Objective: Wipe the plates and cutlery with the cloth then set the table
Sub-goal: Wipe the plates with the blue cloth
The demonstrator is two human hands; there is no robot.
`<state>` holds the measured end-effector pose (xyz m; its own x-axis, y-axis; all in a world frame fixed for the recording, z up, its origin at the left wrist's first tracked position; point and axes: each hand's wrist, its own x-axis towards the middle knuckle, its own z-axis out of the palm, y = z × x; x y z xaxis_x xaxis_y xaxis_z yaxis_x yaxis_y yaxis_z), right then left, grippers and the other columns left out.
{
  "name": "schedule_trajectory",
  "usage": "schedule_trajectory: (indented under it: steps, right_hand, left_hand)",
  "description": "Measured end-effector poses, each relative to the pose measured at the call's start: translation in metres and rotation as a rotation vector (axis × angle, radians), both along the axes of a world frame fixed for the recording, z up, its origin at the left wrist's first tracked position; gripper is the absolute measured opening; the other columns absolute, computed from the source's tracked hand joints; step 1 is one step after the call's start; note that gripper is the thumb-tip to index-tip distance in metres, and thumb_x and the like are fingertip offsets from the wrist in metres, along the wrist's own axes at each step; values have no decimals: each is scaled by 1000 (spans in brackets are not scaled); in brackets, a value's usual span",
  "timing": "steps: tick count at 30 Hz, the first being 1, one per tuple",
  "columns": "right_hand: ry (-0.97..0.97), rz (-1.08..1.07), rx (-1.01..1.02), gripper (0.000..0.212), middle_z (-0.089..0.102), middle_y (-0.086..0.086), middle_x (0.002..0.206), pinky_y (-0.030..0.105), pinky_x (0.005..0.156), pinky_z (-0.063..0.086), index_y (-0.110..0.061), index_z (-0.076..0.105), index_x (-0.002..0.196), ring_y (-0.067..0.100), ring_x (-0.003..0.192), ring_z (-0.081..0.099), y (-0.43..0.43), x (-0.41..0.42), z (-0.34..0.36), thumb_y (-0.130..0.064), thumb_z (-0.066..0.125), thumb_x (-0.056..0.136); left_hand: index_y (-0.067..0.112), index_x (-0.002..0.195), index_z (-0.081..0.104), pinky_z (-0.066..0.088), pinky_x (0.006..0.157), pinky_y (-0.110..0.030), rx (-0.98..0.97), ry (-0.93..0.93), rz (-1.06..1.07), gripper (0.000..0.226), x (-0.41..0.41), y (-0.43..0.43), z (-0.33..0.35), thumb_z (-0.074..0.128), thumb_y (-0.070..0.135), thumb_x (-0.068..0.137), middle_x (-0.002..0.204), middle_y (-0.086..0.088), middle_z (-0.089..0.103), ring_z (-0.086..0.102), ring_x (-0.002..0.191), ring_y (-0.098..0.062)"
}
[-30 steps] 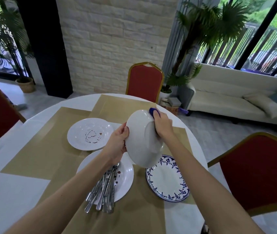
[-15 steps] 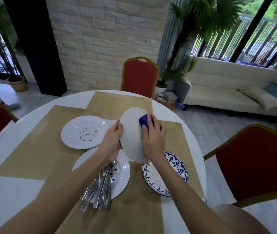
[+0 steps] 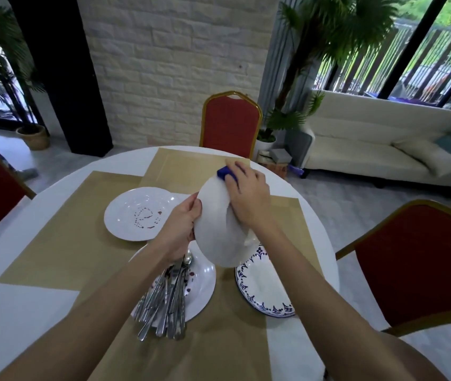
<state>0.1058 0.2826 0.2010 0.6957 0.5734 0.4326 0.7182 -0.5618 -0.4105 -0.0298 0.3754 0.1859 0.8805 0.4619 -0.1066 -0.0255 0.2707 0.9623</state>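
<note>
Most of the blue cloth [image 3: 225, 172] lay hidden under the right hand [image 3: 247, 198]. The raised white plate [image 3: 214, 235] covered the fingers of the left hand [image 3: 181, 229] and the far rim of the blue-patterned plate [image 3: 263, 295].

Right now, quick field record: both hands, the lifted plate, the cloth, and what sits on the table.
left hand: grips the lifted plate by its left edge
right hand: holds the blue cloth against the lifted plate's far rim
lifted plate: white, tilted, above the table
dotted plate: red marks, far left, on a tan placemat
cutlery plate: near, bears the cutlery in a bundle
blue-patterned plate: near right, partly hidden by the lifted plate
</note>
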Motion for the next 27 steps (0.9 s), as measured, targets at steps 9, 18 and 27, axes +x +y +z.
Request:
schedule_trajectory:
  steps: [9, 18, 27]
  right_hand:
    - [1258, -290, 576, 23, 62, 8, 74, 30, 64, 51, -26, 56, 88, 20, 60, 56, -25, -15, -60, -39, 41, 99]
    - [1833, -196, 658, 36, 65, 16, 91, 37, 69, 49, -1, 63, 100, 31, 81, 60, -34, -16, -48, -35, 53, 94]
    - [1809, -278, 527, 47, 61, 17, 89, 32, 60, 54, 0, 56, 107, 30, 74, 59, -59, 18, -49, -38, 69, 82]
  left_hand:
    - [34, 122, 51, 47, 60, -21, -9, -96, 178, 28, 11, -3, 4, 35, 21, 103, 98, 10, 64, 56, 81, -8]
    - [24, 137, 45, 41, 86, -29, 709, 102, 46, 36, 14, -4, -10, 35, 20, 102, 121, 2, 57, 53, 107, -19]
    - [25, 136, 49, 40, 96, -32, 1442, 192, -308, 68, 15, 1, -29, 39, -12, 81, 119, -10, 65, 60, 107, -27]
